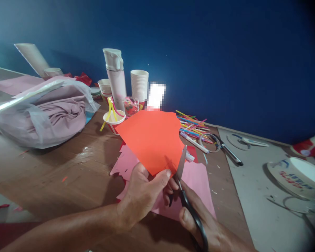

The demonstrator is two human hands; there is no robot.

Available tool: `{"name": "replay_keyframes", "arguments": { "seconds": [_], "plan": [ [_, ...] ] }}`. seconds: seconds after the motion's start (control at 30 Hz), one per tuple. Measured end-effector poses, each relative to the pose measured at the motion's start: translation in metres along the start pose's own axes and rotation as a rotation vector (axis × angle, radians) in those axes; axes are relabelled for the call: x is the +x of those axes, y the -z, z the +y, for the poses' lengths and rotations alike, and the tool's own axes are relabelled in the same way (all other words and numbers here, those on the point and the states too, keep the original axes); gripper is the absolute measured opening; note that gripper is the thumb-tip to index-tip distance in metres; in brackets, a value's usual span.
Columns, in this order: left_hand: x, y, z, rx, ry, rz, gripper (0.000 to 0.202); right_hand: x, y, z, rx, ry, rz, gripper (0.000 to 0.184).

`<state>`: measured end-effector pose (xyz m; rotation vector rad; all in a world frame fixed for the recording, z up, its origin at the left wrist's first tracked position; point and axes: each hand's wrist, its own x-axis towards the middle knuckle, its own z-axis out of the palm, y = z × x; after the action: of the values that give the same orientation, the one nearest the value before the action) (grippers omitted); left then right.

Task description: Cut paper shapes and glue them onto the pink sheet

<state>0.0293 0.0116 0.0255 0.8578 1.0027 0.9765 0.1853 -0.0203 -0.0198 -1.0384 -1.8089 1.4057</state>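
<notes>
An orange-red sheet of paper [154, 138] with a cut, uneven outline is held up over the table. My left hand [144, 192] pinches its lower edge, thumb on top. My right hand [199, 220] grips black-handled scissors [182, 164], whose blades lie at the paper's lower right edge. A small drawn circle shows on the paper close to my left thumb. Beneath lie pink paper [199, 182] with a jagged left side and some red paper [192, 152].
Behind stand a paper cup [114, 120] with bent straws, a pinkish flask [116, 80] and stacked cups [139, 84]. Colourful straws [194, 124], a tape ring [210, 142] and a box cutter [231, 152] lie right. A plastic bag of cloth [55, 119] sits left; a white tub [299, 175] stands far right.
</notes>
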Motion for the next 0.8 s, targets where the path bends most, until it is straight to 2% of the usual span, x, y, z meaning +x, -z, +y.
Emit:
{"name": "replay_keyframes", "arguments": {
  "seconds": [0.4, 0.53, 0.8],
  "plan": [
    [0.001, 0.000, -0.001, 0.032, -0.016, 0.025, 0.021, 0.007, -0.006, -0.004, 0.121, 0.032, 0.007, 0.048],
    [0.001, 0.001, -0.001, 0.052, -0.032, 0.037, 0.022, 0.010, -0.009, -0.005, 0.147, 0.037, 0.023, 0.049],
    [0.004, 0.003, -0.003, 0.044, -0.074, -0.008, 0.019, 0.010, -0.011, -0.002, 0.172, 0.034, 0.056, 0.048]
  ]
}}
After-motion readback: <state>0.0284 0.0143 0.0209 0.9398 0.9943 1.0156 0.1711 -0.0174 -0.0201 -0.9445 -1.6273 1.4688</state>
